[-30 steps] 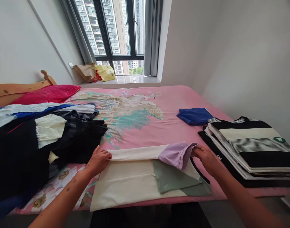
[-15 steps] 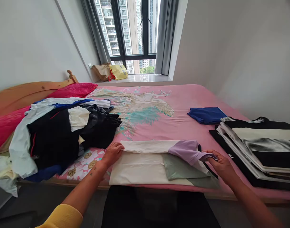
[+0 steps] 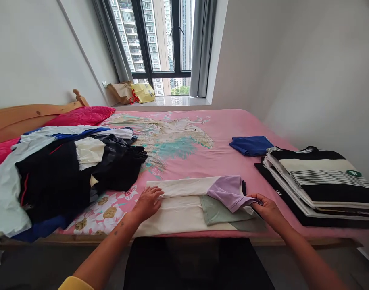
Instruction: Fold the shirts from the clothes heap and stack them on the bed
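Observation:
A colour-blocked T-shirt (image 3: 175, 215) in cream, sage green and lavender lies at the near edge of the bed, its far side folded over in a long strip. My left hand (image 3: 148, 202) rests on the strip's left end, fingers stretched over the cream cloth. At the other end, my right hand (image 3: 265, 207) pinches the tip of the lavender sleeve (image 3: 225, 190) between thumb and fingers. Part of a black collar shows beside that sleeve. Under the strip, the cream and green layers lie mostly flat.
A loose heap of clothes (image 3: 54, 173) covers the bed's left side, near red pillows (image 3: 81, 116). To the right stand a stack of folded shirts (image 3: 323, 181) and a folded blue garment (image 3: 251, 146). Bags (image 3: 143, 92) sit on the windowsill.
My left hand has gone from gripping the strip's left corner to lying on top of it. The right hand still holds the sleeve. The view has shifted a little to the right.

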The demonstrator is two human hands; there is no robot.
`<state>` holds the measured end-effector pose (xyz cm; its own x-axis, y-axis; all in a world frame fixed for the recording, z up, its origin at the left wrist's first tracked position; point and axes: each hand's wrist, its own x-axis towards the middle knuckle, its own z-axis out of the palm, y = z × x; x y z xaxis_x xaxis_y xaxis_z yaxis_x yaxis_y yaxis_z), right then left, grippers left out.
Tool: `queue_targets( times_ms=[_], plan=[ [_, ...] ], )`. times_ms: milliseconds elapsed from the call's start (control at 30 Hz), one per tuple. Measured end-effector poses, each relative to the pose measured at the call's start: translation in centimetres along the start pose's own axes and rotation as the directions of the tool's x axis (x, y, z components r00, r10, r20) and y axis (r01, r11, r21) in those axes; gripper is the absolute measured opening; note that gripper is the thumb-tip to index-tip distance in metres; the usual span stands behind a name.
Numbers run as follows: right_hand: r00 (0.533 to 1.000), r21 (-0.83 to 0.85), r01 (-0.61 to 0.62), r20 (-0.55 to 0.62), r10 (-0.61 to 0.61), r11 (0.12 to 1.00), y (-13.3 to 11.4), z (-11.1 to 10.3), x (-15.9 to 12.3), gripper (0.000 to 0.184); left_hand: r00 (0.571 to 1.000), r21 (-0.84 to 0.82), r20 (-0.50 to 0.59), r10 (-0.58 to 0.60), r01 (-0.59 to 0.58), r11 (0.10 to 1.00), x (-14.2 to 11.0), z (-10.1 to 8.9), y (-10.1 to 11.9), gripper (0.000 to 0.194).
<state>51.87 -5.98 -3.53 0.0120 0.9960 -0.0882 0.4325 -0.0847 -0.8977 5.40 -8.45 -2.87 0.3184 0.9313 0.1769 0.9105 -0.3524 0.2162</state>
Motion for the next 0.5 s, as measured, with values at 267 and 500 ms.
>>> queue_targets(
  times_ms=[267,500],
  plan=[
    [0.995,0.057,0.067,-0.082,-0.062,0.996,-1.7,0.5,0.1,0.037,0.988,-0.204,0.037,0.152,-0.141,0.969,7.7,5.1,12.9,0.047],
    [0.982,0.151,0.19,-0.032,-0.187,0.97,-4.4,0.9,2.6,0.022,0.999,-0.184,-0.042,0.002,-0.009,0.983,10.6,8.3,17.7,0.096]
  ],
)
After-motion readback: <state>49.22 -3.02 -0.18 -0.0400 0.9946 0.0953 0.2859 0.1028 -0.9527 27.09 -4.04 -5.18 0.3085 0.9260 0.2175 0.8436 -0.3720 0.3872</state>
